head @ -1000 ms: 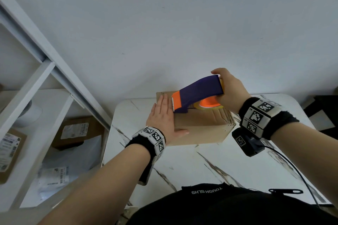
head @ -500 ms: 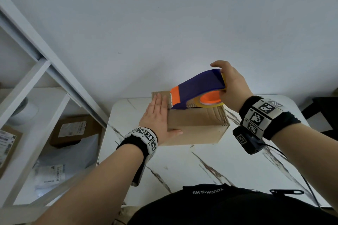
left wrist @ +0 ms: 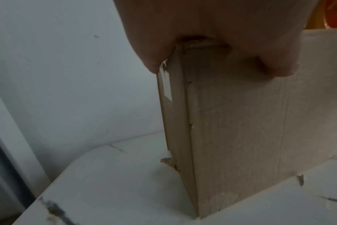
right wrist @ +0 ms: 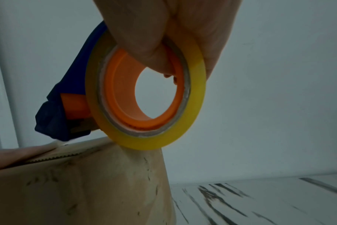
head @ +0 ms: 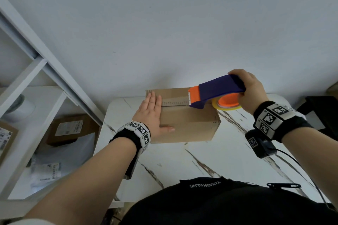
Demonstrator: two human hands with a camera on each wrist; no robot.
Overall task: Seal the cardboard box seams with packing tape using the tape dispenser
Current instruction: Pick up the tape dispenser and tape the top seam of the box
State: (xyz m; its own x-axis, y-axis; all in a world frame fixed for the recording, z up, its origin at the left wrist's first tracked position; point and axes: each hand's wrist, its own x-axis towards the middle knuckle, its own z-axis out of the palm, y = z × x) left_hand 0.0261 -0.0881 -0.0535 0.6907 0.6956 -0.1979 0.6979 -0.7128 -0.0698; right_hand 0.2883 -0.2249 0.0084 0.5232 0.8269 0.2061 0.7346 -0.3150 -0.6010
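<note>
**Q:** Where is the box, and what are your hands doing?

**Me:** The brown cardboard box [head: 186, 117] sits on the far middle of the white marble-patterned table [head: 210, 160], close to the pale wall. My left hand [head: 152, 113] lies flat on the box's left end, fingers straight over the top, thumb along the near side. My right hand [head: 251, 90] is curled round the blue and orange tape dispenser [head: 217, 91], one finger hooked through the orange core of the yellowish roll of packing tape [right wrist: 144, 97]. The dispenser's mouth is at the top seam, toward the right end, with a strip of tape [head: 173, 102] lying along the seam to my left fingers.

**Q:** How will it all handle?

**Me:** I judge the box light and fairly stiff, apt to slide on this smooth table, so pressing down on the end is the right hold. Its corners look scuffed, so I'd avoid squeezing the walls. The dispenser seems light, rigid plastic; holding through the core steadies it. The tape is thin and sticky and may wrinkle if it goes slack.

**Q:** And the room?

**Me:** White shelving [head: 27, 82] stands to the left, with labelled parcels [head: 67, 129] and plastic mailers low down. A black clip [head: 283, 185] lies at the table's near right edge.
</note>
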